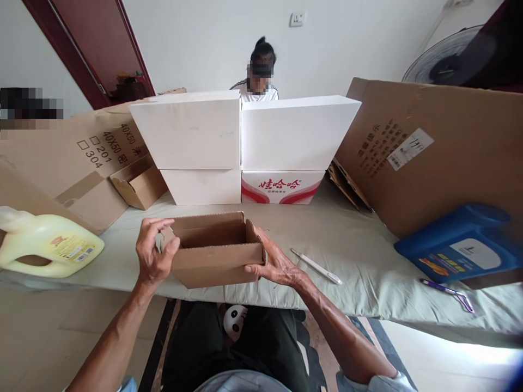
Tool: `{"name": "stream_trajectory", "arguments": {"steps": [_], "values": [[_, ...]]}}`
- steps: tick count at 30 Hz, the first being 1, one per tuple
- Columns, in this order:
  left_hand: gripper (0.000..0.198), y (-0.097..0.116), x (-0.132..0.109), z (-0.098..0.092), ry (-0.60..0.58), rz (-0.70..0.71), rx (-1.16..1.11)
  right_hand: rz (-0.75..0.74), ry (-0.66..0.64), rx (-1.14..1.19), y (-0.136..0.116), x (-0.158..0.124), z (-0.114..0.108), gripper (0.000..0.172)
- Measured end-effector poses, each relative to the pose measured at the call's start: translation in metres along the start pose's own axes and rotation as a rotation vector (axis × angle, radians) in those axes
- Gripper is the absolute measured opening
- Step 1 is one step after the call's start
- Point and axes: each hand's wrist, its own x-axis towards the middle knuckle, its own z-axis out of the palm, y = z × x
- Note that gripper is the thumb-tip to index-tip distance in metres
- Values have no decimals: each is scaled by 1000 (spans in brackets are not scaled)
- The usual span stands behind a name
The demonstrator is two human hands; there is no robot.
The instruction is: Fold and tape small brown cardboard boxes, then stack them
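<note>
Brown, open-topped, oblong corrugated-cardboard box (216,267): at the near edge of the pale green cloth-covered tabletop (359,253).
Left hand (153,253): grip curled on the box's left end, thumb and fingers apart at the rim.
Right hand (280,264): grip wrapped around the right end, thumb on the front wall.
Handling: probably light, fairly stiff, easily creased (the rims look rough-cut); best held by the end walls.
Beside: slim, white cutter-like tool (316,267).

Table (359,234): pale green cloth
White boxes (200,188): stacked two-high, toward far edge
Cutter (316,267): near front edge, right of middle
Yellow jug (53,242): left end
Blue jug (453,245): right end
</note>
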Motion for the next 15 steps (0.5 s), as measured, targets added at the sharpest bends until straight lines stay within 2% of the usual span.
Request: {"name": "stream_trajectory", "arguments": {"steps": [3, 8, 10, 12, 15], "values": [[35, -4, 21, 12, 103, -72, -39, 4, 19, 74, -11, 8, -3, 98], [41, -4, 51, 28, 131, -186, -71, 61, 34, 334, -22, 12, -4, 80], [47, -3, 59, 31, 94, -159, -143, 156, 88, 425, -19, 10, -6, 77], [56, -1, 63, 32, 9, -113, -215, 271, 196, 536, -10, 10, -8, 74], [66, 4, 62, 29, -135, -63, -253, 414, 340, 827, 11, 16, -14, 65]]}}
